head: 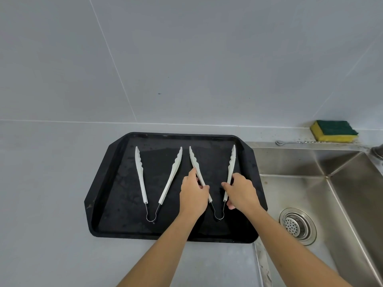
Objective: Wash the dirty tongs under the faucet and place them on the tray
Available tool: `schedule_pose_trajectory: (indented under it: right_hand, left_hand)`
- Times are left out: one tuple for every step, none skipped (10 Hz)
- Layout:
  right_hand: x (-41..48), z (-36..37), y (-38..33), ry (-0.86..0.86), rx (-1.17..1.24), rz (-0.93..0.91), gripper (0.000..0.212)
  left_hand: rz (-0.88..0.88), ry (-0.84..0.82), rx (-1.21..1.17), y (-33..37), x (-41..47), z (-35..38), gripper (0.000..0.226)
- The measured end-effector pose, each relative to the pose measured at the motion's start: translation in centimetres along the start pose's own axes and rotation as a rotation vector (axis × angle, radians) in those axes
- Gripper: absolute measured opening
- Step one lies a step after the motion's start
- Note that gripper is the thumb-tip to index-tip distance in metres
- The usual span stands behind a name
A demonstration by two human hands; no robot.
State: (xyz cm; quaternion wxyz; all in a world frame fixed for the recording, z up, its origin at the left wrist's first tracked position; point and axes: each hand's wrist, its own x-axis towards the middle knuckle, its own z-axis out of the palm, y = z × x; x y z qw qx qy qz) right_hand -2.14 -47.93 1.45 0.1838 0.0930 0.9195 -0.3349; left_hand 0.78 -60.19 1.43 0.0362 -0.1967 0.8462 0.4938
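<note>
Tongs (231,162), white with a wire spring loop, are over the right half of the black tray (116,204), tips pointing toward the wall and arms spread in a V. Both hands are on them. The left hand (193,195) has fingers curled round the left arm, gripping it about mid-length. The right hand (241,191) grips the right arm the same way, thumb on the inner side. The wire loop end points toward the person and seems to touch the tray floor, but the angle makes that hard to confirm.

A second pair of tongs (142,179), same type, lies flat on the left half of the tray, also open in a V, just beside the held pair and not touching it. The tray sits on the grey table (51,183), its right edge against the steel sink (342,193). The drain strainer (297,225) shows in the sink floor. A yellow-green sponge (333,131) sits on the ledge behind the sink.
</note>
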Motion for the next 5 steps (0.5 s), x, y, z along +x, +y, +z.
schedule_pose_trajectory:
  right_hand:
    - [0.1,0.0,0.0,-0.010,0.026,0.015,0.017]
    - [0.1,0.0,0.0,-0.023,0.039,0.020,0.016]
    - [-0.1,-0.2,-0.2,-0.035,0.013,0.012,0.017]
    - [-0.2,-0.7,-0.3,-0.053,-0.020,0.013,0.021]
    - [-0.4,-1.9,-0.8,-0.089,-0.011,0.051,0.027]
  left_hand:
    - [-0.001,0.019,0.000,-0.1,0.0,0.2,0.053]
    - [0.001,0.028,-0.008,-0.2,0.0,0.4,0.052]
    - [-0.007,0.031,-0.010,-0.2,0.1,0.4,0.052]
    - [-0.019,0.019,0.012,-0.1,0.1,0.3,0.050]
    - [-0.031,0.038,0.050,0.5,0.1,-0.3,0.046]
